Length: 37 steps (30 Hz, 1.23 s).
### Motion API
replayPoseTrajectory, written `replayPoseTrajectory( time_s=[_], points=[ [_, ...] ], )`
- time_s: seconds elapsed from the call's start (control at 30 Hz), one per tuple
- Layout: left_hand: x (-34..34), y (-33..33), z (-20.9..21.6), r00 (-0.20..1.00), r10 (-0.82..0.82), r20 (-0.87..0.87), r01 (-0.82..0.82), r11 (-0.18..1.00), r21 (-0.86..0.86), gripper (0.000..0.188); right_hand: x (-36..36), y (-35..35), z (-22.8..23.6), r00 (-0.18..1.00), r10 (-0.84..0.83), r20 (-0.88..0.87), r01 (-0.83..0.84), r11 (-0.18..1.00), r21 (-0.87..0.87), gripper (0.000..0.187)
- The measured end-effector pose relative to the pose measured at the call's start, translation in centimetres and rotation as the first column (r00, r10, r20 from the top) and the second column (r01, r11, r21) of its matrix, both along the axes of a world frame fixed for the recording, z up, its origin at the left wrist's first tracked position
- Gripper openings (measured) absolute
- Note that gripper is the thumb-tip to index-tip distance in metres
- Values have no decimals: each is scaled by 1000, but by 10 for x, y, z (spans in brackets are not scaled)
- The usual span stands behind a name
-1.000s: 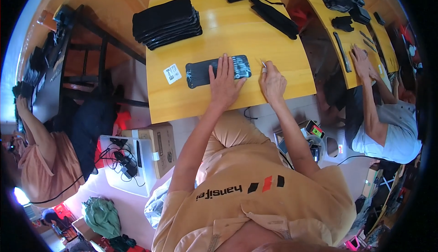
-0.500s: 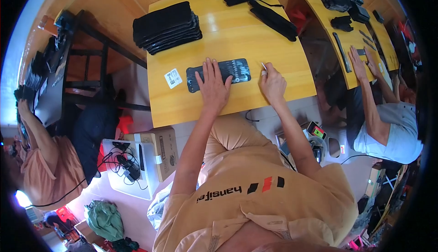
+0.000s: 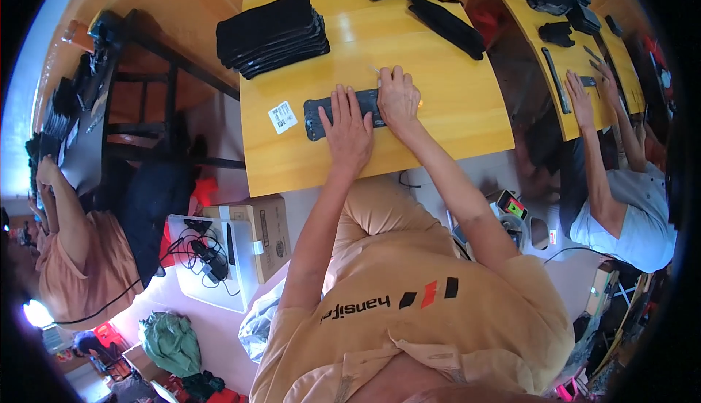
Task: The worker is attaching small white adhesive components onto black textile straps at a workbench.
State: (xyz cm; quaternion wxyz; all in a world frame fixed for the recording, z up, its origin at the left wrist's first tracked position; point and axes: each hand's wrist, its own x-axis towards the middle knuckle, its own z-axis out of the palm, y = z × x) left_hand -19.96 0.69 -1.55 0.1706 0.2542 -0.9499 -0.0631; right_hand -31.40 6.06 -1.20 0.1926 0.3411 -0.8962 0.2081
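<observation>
Since a second ago the right hand (image 3: pixel 398 96) has slid left onto the flat black panel (image 3: pixel 321 117), fingers together, pinching a thin tool. The left hand (image 3: pixel 348 124) lies spread flat on that panel, mid-table (image 3: pixel 453 122), near the front edge; bare wood opens rightward.

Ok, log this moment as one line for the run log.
left hand: flat on black strip | right hand: on strip's right end, thin tool | surface: yellow table | nearby: white sticker

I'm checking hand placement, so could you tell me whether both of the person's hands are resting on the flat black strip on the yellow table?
Yes, the left hand and right hand both press on the black strip.
</observation>
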Motion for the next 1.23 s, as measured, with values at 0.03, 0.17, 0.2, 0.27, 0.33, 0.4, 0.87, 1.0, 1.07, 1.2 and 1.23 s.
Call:
replayPoseTrajectory(
  time_s=[0.03,0.17,0.2,0.27,0.33,0.4,0.87,1.0,1.07,1.2,1.23],
  points=[
    [1,0,1,1000,-4,8,4,1000,4,62,-1,-1,-1,1000,6,8,-6,1000,18,8],
    [3,-2,3,1000,7,15,-7,1000,21,62,0,-2,1,1000,21,7,-21,997,73,7],
    [3,-3,3,1000,2,-2,-2,1000,19,62,0,-3,1,1000,17,15,-18,997,78,7],
    [4,-4,4,1000,-14,-12,15,999,32,62,0,-1,1,998,24,-49,-22,998,58,6],
    [6,-7,3,999,-31,-21,32,999,42,63,-1,0,2,999,14,-40,-11,998,69,6],
    [8,-11,0,998,-8,-60,10,999,42,64,-1,-1,1,1000,1,-30,1,997,76,6],
    [20,-23,3,998,55,17,-55,998,12,66,-1,-1,0,999,-11,-47,14,998,58,6],
    [29,-38,4,973,21,-230,16,987,157,58,-7,0,-2,1000,-1,26,0,999,32,5],
    [42,-49,11,952,97,-289,-38,978,205,54,-13,6,1,985,32,168,-36,999,19,10],
    [59,-72,40,937,335,-105,-220,793,567,48,-35,26,25,898,-20,440,82,989,-122,21],
    [57,-80,50,936,344,78,-303,670,678,50,-40,36,27,897,-9,443,75,988,-132,22]
  ],
)
